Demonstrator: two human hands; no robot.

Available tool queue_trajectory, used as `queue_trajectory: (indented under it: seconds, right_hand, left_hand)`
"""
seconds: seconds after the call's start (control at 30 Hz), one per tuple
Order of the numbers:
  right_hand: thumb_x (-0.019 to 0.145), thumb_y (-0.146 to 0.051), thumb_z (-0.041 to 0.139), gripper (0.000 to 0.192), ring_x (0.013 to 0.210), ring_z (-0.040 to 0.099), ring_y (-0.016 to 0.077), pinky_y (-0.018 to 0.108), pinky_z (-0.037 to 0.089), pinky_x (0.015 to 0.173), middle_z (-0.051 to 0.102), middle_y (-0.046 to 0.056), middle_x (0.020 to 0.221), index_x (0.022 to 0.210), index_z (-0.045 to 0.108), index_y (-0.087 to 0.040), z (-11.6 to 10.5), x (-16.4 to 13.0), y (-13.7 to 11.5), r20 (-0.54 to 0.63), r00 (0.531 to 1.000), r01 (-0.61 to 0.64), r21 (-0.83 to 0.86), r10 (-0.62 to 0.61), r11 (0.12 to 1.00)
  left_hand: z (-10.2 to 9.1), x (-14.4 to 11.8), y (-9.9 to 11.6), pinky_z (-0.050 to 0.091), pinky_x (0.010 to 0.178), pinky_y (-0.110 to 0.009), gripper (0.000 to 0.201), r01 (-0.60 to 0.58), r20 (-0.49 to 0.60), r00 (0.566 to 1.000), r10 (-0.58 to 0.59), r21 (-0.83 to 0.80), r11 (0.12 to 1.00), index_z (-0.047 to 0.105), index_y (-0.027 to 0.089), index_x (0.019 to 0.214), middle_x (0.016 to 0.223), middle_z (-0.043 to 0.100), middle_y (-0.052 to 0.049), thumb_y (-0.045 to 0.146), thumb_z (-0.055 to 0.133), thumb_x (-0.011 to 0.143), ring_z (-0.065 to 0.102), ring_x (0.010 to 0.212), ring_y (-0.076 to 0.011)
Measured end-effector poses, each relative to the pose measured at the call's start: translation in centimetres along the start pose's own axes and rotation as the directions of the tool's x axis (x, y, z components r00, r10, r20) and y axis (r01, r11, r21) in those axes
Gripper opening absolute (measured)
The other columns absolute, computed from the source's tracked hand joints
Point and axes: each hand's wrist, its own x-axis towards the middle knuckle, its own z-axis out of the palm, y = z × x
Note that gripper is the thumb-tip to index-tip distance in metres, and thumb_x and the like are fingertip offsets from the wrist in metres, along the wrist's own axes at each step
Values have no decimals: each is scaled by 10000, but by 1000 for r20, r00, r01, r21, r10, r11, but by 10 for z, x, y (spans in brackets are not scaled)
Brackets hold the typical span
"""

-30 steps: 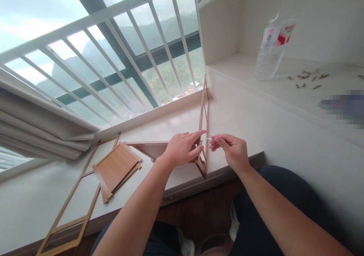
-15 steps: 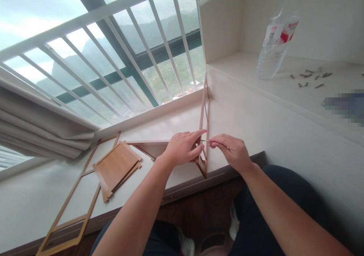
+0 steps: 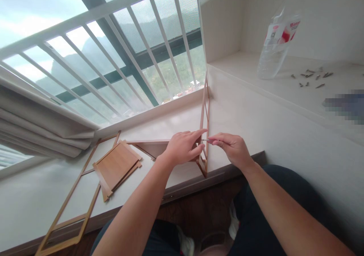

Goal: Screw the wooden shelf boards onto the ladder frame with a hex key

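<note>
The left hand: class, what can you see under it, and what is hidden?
A brown board runs under the left hand toward a wooden frame; the stretch directly beneath the hand is covered.

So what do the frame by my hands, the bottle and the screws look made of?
Frame: probably wood, smooth, from its warm brown bars. Bottle: likely clear, glossy plastic, from its transparent, ribbed body. Screws: seemingly metal, dull and brownish, though too small for certainty.

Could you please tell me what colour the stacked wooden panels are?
The stacked wooden panels are a warm light brown, seen best in the head view.
</note>
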Motion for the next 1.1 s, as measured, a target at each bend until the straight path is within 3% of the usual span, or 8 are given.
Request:
queue_trajectory:
  seconds: [0.17,0.3,0.4,0.57,0.73,0.87,1.0,1.1]
  right_hand:
    - [857,-443,749,262,722,707,190,330,576,740,778,71,793,889,827,-196,16,-2,4,-103,963,-215,259,249,942]
    - [803,-513,780,384,593,689,177,305,570,601,757,107,699,821,811,-131,30,-1,5,-81,881,-330,601,466,728]
    - [754,-528,817,427,575,694,186,293,569,556,747,119,677,805,801,-105,34,0,4,-67,871,-329,656,486,680]
    - [758,-533,813,424,513,660,167,278,541,483,729,98,649,806,788,-112,30,1,0,-146,881,-281,604,451,746]
    - [845,-490,750,339,549,656,158,296,558,540,725,58,683,865,787,-154,17,0,2,-204,921,-205,470,331,859]
    - [933,-361,680,194,735,710,172,328,580,755,762,41,831,1008,785,-217,6,-4,-1,-184,980,-60,75,73,995]
    - [968,-256,628,177,869,714,180,321,560,826,767,36,934,1078,765,-243,2,-6,-8,-41,981,179,-164,-188,970]
    - [969,-212,618,193,908,715,178,311,561,844,768,43,991,1104,753,-238,3,-5,-9,-5,967,249,-202,-256,947]
  left_hand:
    - [-1,0,1,473,822,-353,537,3,6,1000,-3,-6,1000,400,309,1497,1017,725,-16,473,409,986,669,973,-248]
    - [-1,0,2,475,817,-353,537,0,8,1000,0,3,1000,402,309,1496,1027,724,-20,482,407,987,669,975,-250]
    - [-2,0,2,476,811,-356,538,-4,7,1000,4,11,1000,403,305,1496,1019,722,-22,492,394,992,669,970,-253]
    - [-2,0,2,476,819,-355,540,5,12,1000,-5,8,1000,402,305,1499,1015,721,-24,478,403,988,670,973,-252]
    - [-2,0,2,475,814,-352,531,3,12,1000,-3,1,1000,408,303,1494,1010,722,-22,469,401,989,672,963,-249]
    - [-2,0,1,474,810,-352,532,-1,6,1000,1,4,1000,400,309,1497,1012,724,-18,469,403,989,671,962,-246]
    - [0,0,0,473,808,-354,536,-4,5,1000,4,9,1000,401,302,1499,1030,725,-23,483,392,995,669,967,-248]
    - [0,0,1,473,816,-356,536,3,4,1000,-3,4,1000,401,302,1499,1033,727,-21,478,398,993,670,973,-249]
